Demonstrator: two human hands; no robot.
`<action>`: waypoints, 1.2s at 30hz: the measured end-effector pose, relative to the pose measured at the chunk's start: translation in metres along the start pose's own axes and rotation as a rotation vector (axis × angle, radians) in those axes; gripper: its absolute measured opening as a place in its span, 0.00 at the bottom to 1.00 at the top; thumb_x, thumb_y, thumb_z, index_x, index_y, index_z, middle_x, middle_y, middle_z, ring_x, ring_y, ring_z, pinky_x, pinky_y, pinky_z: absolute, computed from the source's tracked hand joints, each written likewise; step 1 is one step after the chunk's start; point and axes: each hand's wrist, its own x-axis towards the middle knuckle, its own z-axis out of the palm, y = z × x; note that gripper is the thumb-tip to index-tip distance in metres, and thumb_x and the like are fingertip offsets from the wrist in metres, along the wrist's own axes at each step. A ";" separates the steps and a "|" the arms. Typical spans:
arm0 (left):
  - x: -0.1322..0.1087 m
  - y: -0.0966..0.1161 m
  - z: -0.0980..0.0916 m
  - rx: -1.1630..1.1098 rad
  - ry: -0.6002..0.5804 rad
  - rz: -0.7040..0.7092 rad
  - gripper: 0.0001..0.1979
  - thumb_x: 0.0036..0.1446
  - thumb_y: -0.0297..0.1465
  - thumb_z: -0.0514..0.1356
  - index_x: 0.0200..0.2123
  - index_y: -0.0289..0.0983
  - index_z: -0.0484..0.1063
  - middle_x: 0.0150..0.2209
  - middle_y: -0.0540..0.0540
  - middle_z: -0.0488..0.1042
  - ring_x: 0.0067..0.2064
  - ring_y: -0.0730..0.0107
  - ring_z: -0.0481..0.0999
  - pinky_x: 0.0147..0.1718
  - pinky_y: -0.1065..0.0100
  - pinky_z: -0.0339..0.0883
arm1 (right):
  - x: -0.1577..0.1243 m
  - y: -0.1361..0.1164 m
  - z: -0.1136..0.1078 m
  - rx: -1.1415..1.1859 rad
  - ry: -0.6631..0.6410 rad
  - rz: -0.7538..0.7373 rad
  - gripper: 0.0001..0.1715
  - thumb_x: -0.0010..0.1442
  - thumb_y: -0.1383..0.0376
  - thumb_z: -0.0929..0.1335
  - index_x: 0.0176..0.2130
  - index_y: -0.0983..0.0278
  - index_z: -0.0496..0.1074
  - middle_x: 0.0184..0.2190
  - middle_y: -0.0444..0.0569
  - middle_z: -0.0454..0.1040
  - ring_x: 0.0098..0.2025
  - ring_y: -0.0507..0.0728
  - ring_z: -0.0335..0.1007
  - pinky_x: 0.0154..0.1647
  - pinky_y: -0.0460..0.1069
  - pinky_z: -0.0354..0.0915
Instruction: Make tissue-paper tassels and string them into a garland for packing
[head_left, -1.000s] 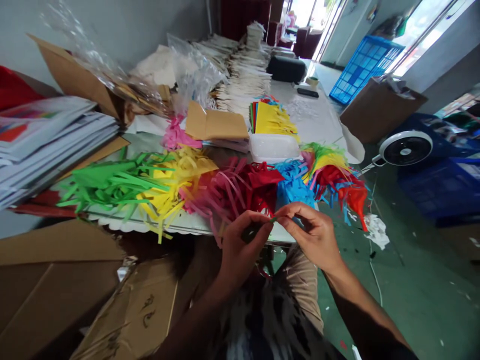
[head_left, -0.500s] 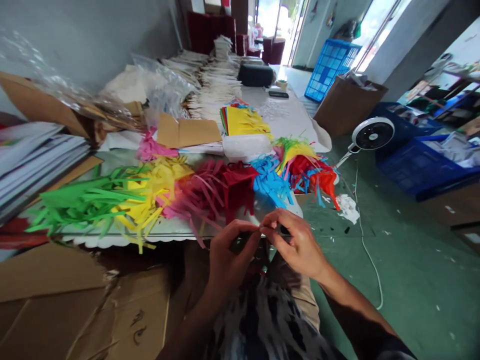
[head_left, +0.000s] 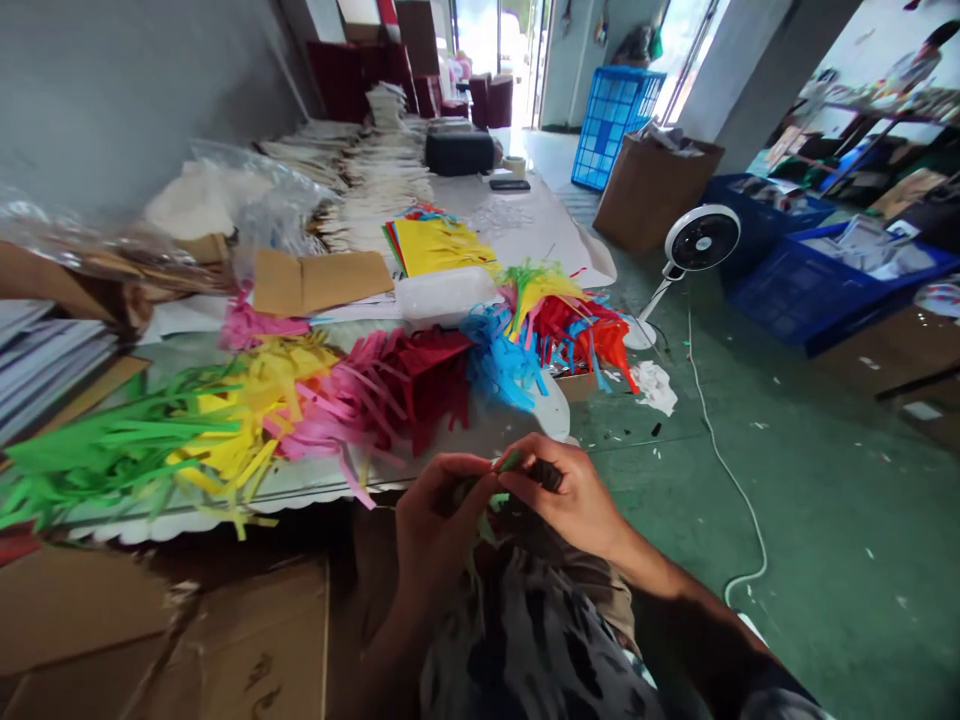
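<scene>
My left hand (head_left: 442, 505) and my right hand (head_left: 559, 490) meet fingertip to fingertip over my lap, just off the table's front edge. Both are closed in a pinch; whatever lies between the fingertips is too small to make out. A bit of green shows among the right fingers, and I cannot tell whether it is paper or the floor behind. Nearest on the table lie fringed paper strips in dark red (head_left: 427, 375), pink (head_left: 315, 415) and light blue (head_left: 502, 360). Further left are yellow fringes (head_left: 259, 380) and green fringes (head_left: 112, 440).
Behind the fringes are a white plastic tray (head_left: 446, 295), yellow fringed sheets (head_left: 442, 245) and a folded brown card (head_left: 322, 283). Mixed fringes (head_left: 555, 310) hang near the table's right end. A white fan (head_left: 703, 240) stands right, its cable (head_left: 709, 430) on the floor. Cardboard boxes (head_left: 247, 640) sit lower left.
The view has swung to the right, so the table and fringes sit further left. My hands stay pinched together, the right fingers slightly differently bent.
</scene>
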 end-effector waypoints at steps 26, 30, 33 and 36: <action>0.198 0.097 0.066 0.777 -0.146 0.987 0.15 0.73 0.39 0.54 0.43 0.38 0.78 0.43 0.41 0.78 0.49 0.59 0.75 0.53 0.57 0.66 | 0.007 0.029 -0.062 0.067 0.329 0.094 0.16 0.71 0.52 0.69 0.51 0.57 0.80 0.37 0.46 0.80 0.34 0.53 0.72 0.37 0.48 0.68; 0.266 0.113 0.086 0.904 -0.168 1.175 0.16 0.72 0.39 0.55 0.42 0.39 0.82 0.64 0.40 0.70 0.67 0.52 0.63 0.70 0.45 0.48 | -0.020 0.056 -0.066 0.055 0.333 0.195 0.19 0.69 0.50 0.69 0.47 0.59 0.81 0.35 0.47 0.81 0.32 0.54 0.73 0.36 0.49 0.70; 0.293 0.093 0.085 0.938 -0.307 1.163 0.13 0.70 0.35 0.58 0.41 0.42 0.84 0.65 0.42 0.68 0.69 0.54 0.62 0.71 0.46 0.46 | -0.042 0.079 -0.076 0.023 0.364 0.285 0.22 0.68 0.47 0.70 0.47 0.59 0.82 0.35 0.48 0.81 0.31 0.55 0.73 0.35 0.49 0.70; 0.304 0.057 0.075 0.982 -0.358 1.027 0.10 0.67 0.30 0.61 0.41 0.41 0.85 0.65 0.41 0.69 0.68 0.53 0.63 0.69 0.48 0.52 | -0.060 0.090 -0.083 -0.023 0.379 0.350 0.23 0.67 0.46 0.69 0.47 0.59 0.83 0.34 0.48 0.81 0.32 0.56 0.74 0.35 0.49 0.71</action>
